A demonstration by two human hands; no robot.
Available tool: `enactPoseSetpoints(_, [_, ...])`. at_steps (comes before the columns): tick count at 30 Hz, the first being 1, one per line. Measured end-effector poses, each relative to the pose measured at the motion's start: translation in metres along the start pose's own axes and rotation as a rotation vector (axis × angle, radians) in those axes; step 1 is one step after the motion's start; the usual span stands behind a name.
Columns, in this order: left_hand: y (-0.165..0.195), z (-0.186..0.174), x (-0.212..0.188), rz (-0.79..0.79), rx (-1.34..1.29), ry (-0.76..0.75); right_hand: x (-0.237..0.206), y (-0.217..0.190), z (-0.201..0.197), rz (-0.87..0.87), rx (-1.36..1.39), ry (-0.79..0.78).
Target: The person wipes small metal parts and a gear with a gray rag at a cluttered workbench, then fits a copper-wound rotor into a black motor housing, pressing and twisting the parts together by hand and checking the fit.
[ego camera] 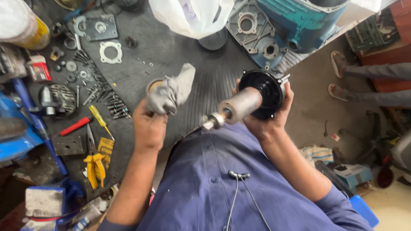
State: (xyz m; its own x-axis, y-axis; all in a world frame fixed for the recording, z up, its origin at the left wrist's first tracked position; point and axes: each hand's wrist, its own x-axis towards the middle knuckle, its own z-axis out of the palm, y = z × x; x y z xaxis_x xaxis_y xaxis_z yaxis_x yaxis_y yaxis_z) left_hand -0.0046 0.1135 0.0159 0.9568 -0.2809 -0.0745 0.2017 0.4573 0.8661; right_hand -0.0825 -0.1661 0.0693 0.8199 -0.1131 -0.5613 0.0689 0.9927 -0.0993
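My right hand (274,115) grips a black round end cover (263,92) of a motor rotor, whose grey metal cylinder (240,105) and shaft tip (212,121) point toward my chest. My left hand (150,124) is closed on a grey rag (171,92) wrapped around a small round metal part (153,84), held over the black ribbed rubber mat (205,68). The two hands are apart, about a hand's width.
Several bolts and screws (107,96), washers, a gasket ring (111,51), a square plate (100,28), red (75,126) and yellow (100,119) screwdrivers and yellow-handled pliers (95,164) lie on the left. A teal motor housing (299,19) and white bag (192,17) stand at the back. Another person's sandalled feet (340,77) are at right.
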Motion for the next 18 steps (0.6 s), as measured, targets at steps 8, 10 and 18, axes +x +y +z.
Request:
enactPoseSetpoints(8, [-0.003, 0.033, -0.035, 0.060, 0.008, 0.025, -0.007, 0.021, 0.036, 0.184, 0.413, 0.110])
enactPoseSetpoints(10, [0.004, 0.049, -0.038, 0.043, -0.160, -0.002, -0.007, 0.026, 0.040, 0.204, 0.440, 0.092])
enactPoseSetpoints(18, [0.009, 0.090, -0.034, 0.189, 0.279, -0.297, 0.004, 0.038, 0.022, 0.344, 0.231, 0.065])
